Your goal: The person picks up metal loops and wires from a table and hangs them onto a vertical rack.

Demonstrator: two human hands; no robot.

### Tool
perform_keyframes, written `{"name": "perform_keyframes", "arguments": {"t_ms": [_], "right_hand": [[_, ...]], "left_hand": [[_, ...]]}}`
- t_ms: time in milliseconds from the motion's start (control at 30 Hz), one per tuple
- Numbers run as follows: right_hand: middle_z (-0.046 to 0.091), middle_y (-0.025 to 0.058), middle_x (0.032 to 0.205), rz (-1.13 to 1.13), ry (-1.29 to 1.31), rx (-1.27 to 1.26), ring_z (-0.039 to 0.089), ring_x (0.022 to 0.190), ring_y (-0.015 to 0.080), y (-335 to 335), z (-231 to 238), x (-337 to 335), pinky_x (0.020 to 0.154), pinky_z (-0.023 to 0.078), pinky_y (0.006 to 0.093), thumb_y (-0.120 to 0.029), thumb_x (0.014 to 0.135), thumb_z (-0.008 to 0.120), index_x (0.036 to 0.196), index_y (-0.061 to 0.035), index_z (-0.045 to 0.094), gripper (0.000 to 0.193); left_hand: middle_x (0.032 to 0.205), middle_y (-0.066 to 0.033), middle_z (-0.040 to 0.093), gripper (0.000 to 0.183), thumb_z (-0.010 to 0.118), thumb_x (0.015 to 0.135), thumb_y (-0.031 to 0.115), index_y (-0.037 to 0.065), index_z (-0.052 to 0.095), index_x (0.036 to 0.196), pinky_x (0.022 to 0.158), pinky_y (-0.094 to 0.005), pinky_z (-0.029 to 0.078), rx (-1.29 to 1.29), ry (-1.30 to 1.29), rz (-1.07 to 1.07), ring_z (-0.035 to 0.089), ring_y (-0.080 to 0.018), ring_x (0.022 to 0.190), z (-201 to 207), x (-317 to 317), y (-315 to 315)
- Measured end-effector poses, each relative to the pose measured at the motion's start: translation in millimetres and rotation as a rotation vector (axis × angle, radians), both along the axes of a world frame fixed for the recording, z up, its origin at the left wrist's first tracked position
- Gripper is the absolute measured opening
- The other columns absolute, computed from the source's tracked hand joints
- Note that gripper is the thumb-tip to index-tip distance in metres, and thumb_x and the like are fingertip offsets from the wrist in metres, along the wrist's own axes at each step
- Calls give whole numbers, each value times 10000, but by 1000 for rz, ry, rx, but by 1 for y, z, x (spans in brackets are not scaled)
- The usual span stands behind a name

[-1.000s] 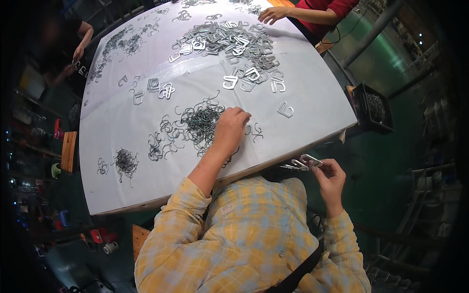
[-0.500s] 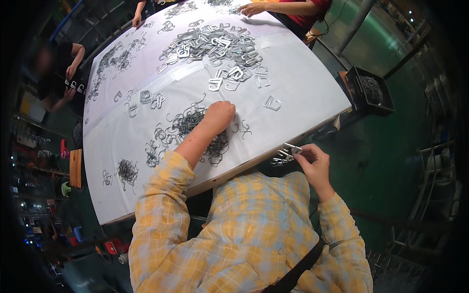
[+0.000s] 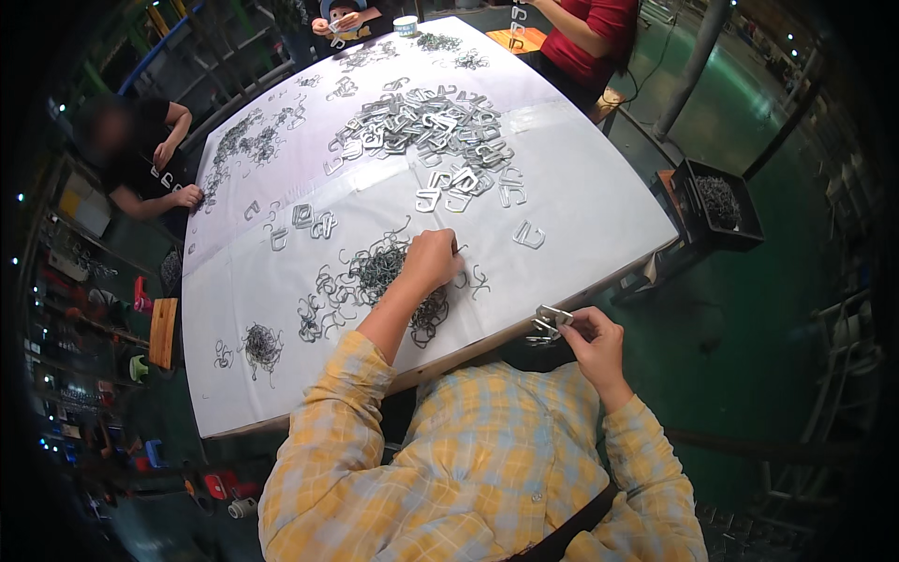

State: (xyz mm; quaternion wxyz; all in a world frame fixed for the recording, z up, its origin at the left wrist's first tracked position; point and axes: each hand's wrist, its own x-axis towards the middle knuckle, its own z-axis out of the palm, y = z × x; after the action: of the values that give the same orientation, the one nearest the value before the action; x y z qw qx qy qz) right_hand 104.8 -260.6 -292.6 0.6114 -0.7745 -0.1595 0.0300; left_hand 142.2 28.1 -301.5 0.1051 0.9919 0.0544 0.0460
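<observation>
My left hand (image 3: 434,259) is closed at the far right side of a pile of thin, dark wire hooks (image 3: 382,270) on the white-covered table. Its fingertips are mostly hidden, so what they pinch cannot be made out. Off the table's near edge, my right hand (image 3: 599,345) pinches a few flat silver metal buckles (image 3: 552,317), with thin wire parts hanging beneath them. A loose buckle (image 3: 529,234) lies to the right of my left hand. Beyond it a large heap of similar buckles (image 3: 421,126) covers the middle of the table.
Smaller groups of hooks (image 3: 262,347) lie on the white table (image 3: 581,187). A black bin (image 3: 719,201) of small metal parts stands off the right edge. Co-workers sit at the left (image 3: 140,159), the far side (image 3: 346,21) and the far right (image 3: 599,37). A small tub (image 3: 405,25) stands at the back.
The view has shifted, showing more of the far side. The far-right co-worker's hand has left the table. The left co-worker's hand now reaches the table's edge. My hands keep much the same positions.
</observation>
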Motion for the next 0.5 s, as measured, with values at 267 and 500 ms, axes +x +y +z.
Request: {"name": "perform_keyframes", "arguments": {"t_ms": [267,500], "right_hand": [[675,96,723,-23,34,-42,658,657,124,1,1,1,610,507,243,-13,748,677,827,34,628,105],[672,108,716,-18,-60,-49,664,638,147,3,-1,-1,589,513,259,-22,745,675,824,25,636,100]], "left_hand": [[757,-24,575,103,664,718,60,21,583,768,638,-265,432,-1132,-20,-318,551,-110,712,34,-49,-79],[918,-78,583,100,666,716,53,30,583,767,827,-311,403,-994,-247,-438,542,-187,912,27,-59,-108]]}}
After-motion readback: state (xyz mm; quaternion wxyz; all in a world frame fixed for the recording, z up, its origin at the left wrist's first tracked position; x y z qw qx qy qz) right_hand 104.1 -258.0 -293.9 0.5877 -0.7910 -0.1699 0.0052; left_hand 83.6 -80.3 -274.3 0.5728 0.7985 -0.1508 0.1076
